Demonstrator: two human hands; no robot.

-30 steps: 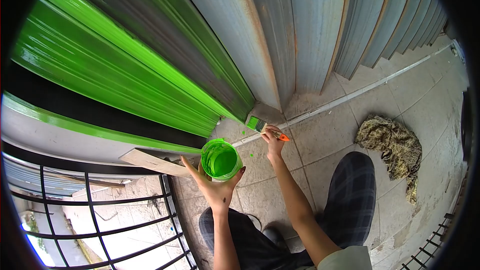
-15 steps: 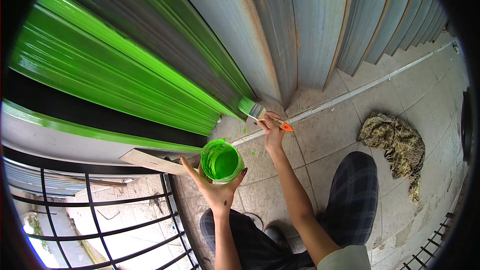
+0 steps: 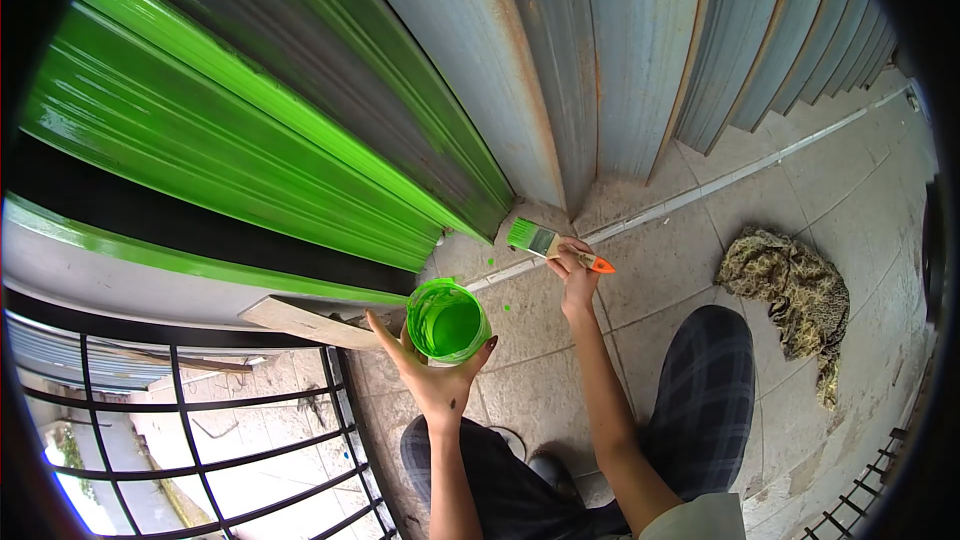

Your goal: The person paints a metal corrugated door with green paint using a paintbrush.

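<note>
My left hand (image 3: pixel 437 388) is wrapped round a paint tub (image 3: pixel 447 323), its inside and rim coated in bright green paint. Between the fingers of my right hand (image 3: pixel 575 280) is a paintbrush (image 3: pixel 545 242) with an orange-tipped handle and green-wet bristles. The bristles point up-left, apart from the folded metal shutter (image 3: pixel 330 130). Glossy green covers the shutter's left folds, with a dark grey strip between them; the folds to the right are bare, rust-edged grey metal (image 3: pixel 650 50).
A crumpled, mottled cloth (image 3: pixel 785 290) lies on the tiled floor (image 3: pixel 530 360) at right. A wooden board (image 3: pixel 310 322) sits left of the tub, above a black grid gate (image 3: pixel 190 410). Green drips (image 3: pixel 507 308) spot the tiles, and a floor track (image 3: pixel 700 188) runs along the shutter's foot.
My right hand has drawn the paintbrush away from the green fold's lower edge, moving right and slightly down. The left hand and the tub have barely shifted.
</note>
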